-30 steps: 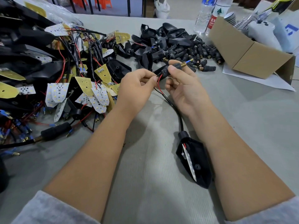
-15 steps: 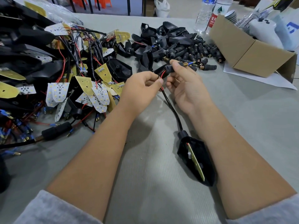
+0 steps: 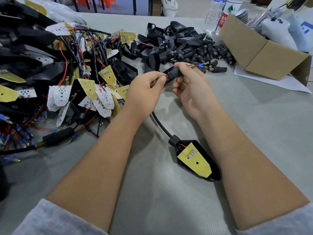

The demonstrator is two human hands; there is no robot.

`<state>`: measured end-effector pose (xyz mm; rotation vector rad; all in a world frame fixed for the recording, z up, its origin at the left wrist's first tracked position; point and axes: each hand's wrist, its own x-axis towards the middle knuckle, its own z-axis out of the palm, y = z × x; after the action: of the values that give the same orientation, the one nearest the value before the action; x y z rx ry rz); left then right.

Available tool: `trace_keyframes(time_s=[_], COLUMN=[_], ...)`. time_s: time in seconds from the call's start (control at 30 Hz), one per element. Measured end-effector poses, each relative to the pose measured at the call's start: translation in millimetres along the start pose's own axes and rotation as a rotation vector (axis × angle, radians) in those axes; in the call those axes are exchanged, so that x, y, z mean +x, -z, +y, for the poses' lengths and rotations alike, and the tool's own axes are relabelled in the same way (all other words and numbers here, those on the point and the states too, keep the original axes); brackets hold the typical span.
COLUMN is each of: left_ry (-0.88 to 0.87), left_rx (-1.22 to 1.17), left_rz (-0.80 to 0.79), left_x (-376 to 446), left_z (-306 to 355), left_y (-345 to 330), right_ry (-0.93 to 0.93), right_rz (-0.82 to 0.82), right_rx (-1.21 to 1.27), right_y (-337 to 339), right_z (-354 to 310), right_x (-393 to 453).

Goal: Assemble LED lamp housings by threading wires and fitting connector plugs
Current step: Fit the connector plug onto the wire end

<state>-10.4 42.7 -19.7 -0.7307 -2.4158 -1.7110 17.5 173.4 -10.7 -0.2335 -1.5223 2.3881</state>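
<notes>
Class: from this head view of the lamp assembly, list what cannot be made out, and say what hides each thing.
- Wire entry into the plug: covered by left hand and right hand fingers.
- Cable upper run: behind the hands.
- Bottle top: cut by the frame edge.
- Box contents: hidden by its wall.

I'm at a small assembly workshop: my grey worktop (image 3: 254, 133) carries a tangled heap of white LED boards with red and black wires (image 3: 76, 92), a pile of black plastic connector plugs (image 3: 199, 53) and an open brown cardboard box (image 3: 264, 55).

Both forearms reach forward, left hand (image 3: 145, 92) and right hand (image 3: 191, 87) raised, fingers curled, pinching.
</notes>
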Motion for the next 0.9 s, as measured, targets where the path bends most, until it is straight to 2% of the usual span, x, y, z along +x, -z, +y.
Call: trace_keyframes(time_s=[0.1,0.4,0.6,0.9], left_ry=[0.011,0.068,0.052,0.111], left_rx=[0.025,-0.06,-0.076,-0.113], left_rz=[-0.021,0.027,0.043,0.004], left_x=[-0.2,0.3,-0.5,0.6], left_z=[0.1,0.2,2.4,0.4], left_y=[-0.6,2.6,3.8,4.3], right_ry=[0.015,0.013,0.041,0.017], right_rz=[-0.004,0.117,-0.001,0.085], right_rx=[-0.03,0.109,-0.164,0.081], right_y=[-0.9,2.2,-1.9,1.4], right_z=[1.5,2.0,6.7,1.6], right_x=[0.1,5.9,1.7,4.2])
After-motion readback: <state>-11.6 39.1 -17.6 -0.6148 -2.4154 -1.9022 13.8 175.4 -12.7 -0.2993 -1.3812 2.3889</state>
